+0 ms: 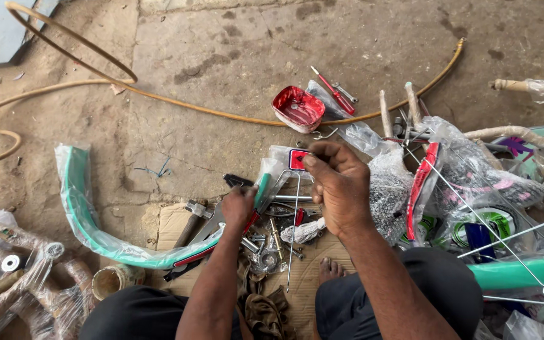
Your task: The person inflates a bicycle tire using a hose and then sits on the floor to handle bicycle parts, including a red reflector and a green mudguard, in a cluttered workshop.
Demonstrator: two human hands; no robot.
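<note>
My left hand (239,206) grips the end of a curved teal mudguard (83,214) wrapped in clear plastic, close to its thin wire stays (295,214). My right hand (338,186) pinches a small red rectangular reflector (297,158) at the mudguard's tip. Below the hands, on a piece of cardboard (171,221), lie several bolts, nuts and a brass fitting (276,234). A bare foot (328,271) rests on the cardboard.
A red tin (298,108) and a red-handled screwdriver (333,90) lie on the concrete beyond. A yellow hose (177,104) crosses the floor. Plastic-wrapped bicycle parts (473,182) pile up at right, wrapped tubes (26,277) at left, a hammer (190,225) by the cardboard.
</note>
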